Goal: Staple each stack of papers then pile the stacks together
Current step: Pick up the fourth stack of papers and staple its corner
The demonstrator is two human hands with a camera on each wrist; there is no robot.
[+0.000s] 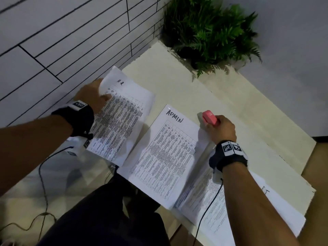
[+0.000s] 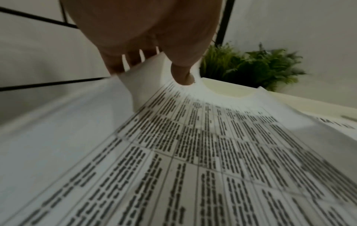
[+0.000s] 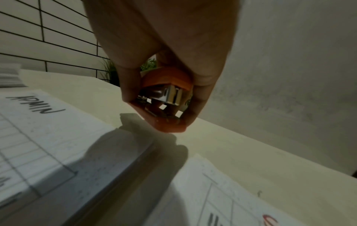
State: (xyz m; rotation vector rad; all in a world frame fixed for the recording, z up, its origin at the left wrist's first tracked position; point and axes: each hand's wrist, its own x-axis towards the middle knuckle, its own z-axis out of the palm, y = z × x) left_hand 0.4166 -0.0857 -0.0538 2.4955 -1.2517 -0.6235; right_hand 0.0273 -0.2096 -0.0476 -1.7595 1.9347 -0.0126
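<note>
Three stacks of printed papers lie along the cream table (image 1: 221, 96). The stack marked "H.R" (image 1: 122, 118) is at the left, partly lifted off the table. My left hand (image 1: 94, 96) pinches its top left corner, thumb (image 2: 183, 73) on top and fingers underneath. The "ADMIN" stack (image 1: 165, 157) lies flat in the middle. A third stack (image 1: 248, 206) lies at the right, under my right forearm. My right hand (image 1: 220, 128) grips a pink stapler (image 1: 210, 118) just above the table, beside the ADMIN stack's top right corner. In the right wrist view the stapler (image 3: 168, 94) shows its metal mouth.
A green fern-like plant (image 1: 213, 31) stands at the table's far corner. A tiled wall (image 1: 62, 41) runs along the left. Cables (image 1: 42, 192) trail over the floor at the lower left. My dark trousers (image 1: 106, 219) are below the table's near edge.
</note>
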